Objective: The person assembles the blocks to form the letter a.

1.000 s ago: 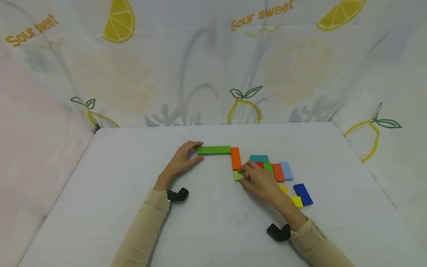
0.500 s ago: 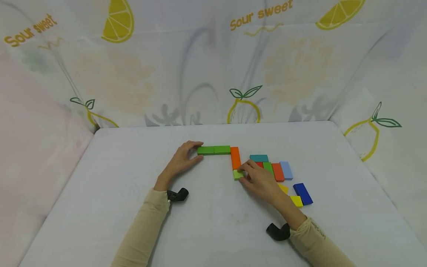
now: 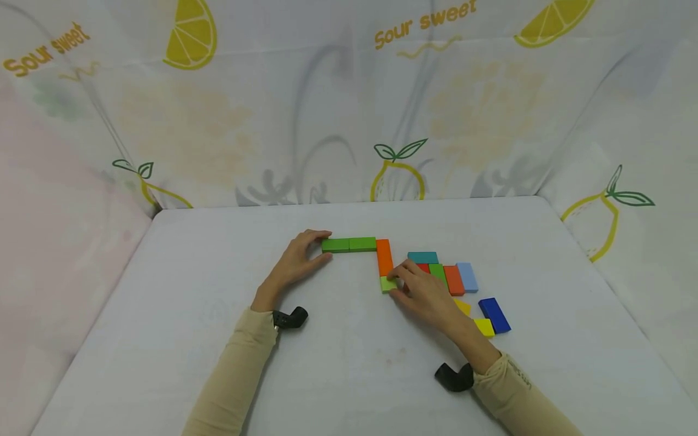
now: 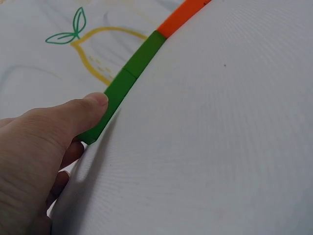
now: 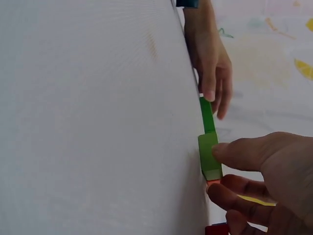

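Two green blocks lie end to end on the white table, with an orange block running toward the person from their right end. A light green block sits against the orange block's near end. My left hand grips the outer green block at its left end; the left wrist view shows the thumb on its side. With thumb and fingers my right hand pinches the light green block, also visible in the right wrist view. Part of that block is hidden by the fingertips.
Right of the row lie a teal block, a green block, a red-orange block and a light blue block. Yellow blocks, partly hidden by the right arm, and a dark blue block lie nearer.
The light green block has closed a thin gap and now meets the orange block. Both hands keep nearly the same place, and the head view shifts slightly.
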The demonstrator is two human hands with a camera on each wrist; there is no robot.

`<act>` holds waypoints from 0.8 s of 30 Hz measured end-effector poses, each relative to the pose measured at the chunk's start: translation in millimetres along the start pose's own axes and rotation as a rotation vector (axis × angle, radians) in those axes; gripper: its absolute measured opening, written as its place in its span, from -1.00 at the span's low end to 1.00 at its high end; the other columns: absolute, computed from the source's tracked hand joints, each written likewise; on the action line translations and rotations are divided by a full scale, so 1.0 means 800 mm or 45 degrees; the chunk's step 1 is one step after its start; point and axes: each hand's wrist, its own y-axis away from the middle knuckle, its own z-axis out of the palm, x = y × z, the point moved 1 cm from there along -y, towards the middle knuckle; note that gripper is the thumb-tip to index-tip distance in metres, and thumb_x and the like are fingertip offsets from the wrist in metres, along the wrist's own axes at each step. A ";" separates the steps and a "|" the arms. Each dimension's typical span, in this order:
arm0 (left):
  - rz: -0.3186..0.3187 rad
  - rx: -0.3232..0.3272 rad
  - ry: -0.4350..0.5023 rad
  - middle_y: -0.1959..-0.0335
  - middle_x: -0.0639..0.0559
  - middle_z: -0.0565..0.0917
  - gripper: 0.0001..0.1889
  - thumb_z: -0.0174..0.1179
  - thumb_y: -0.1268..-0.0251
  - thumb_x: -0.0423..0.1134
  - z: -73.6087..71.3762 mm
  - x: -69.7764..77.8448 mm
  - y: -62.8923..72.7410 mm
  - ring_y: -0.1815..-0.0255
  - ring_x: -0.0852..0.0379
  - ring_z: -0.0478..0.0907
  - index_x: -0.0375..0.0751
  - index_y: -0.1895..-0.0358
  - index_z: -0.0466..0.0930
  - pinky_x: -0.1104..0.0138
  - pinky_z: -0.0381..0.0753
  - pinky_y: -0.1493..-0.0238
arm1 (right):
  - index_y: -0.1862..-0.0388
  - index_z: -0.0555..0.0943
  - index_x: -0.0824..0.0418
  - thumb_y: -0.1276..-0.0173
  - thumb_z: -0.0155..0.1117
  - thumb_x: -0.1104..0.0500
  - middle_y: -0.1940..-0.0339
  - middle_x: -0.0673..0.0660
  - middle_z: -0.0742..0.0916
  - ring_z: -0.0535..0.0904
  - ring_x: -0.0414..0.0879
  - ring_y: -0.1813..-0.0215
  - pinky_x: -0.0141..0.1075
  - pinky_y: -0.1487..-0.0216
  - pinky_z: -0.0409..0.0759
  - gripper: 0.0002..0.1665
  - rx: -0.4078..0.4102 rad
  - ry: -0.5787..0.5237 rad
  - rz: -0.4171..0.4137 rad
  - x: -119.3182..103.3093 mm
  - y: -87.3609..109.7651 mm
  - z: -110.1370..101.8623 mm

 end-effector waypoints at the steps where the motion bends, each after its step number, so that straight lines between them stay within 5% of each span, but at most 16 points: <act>1: -0.006 -0.002 -0.002 -0.08 -0.12 0.58 -0.49 0.33 -0.15 -0.25 0.000 0.000 0.000 -0.17 -0.04 0.46 -0.24 -0.20 0.46 0.08 0.35 -0.26 | 0.11 0.59 0.15 -0.22 0.35 0.17 0.19 0.00 0.57 0.51 -0.26 0.37 -0.53 0.44 0.45 -0.74 -0.009 -0.013 -0.003 0.001 0.000 0.000; 12: -0.015 -0.006 0.036 -0.10 -0.14 0.57 -0.48 0.32 -0.15 -0.29 -0.003 -0.002 0.002 -0.19 -0.04 0.46 -0.26 -0.20 0.45 0.09 0.33 -0.29 | -0.01 0.55 0.08 -0.33 0.24 0.13 0.11 -0.04 0.58 0.50 -0.20 0.19 -0.39 0.20 0.57 -0.73 -0.120 -0.194 0.063 0.019 0.006 -0.035; 24: -0.001 -0.012 0.031 -0.12 -0.14 0.56 -0.49 0.31 -0.17 -0.28 0.000 0.000 0.002 -0.20 -0.04 0.44 -0.26 -0.21 0.43 0.10 0.34 -0.29 | 0.01 0.55 0.22 -0.32 0.16 0.35 -0.01 0.08 0.61 0.54 0.05 -0.01 0.00 -0.02 0.59 -0.73 -0.107 -0.180 0.001 0.074 0.025 -0.091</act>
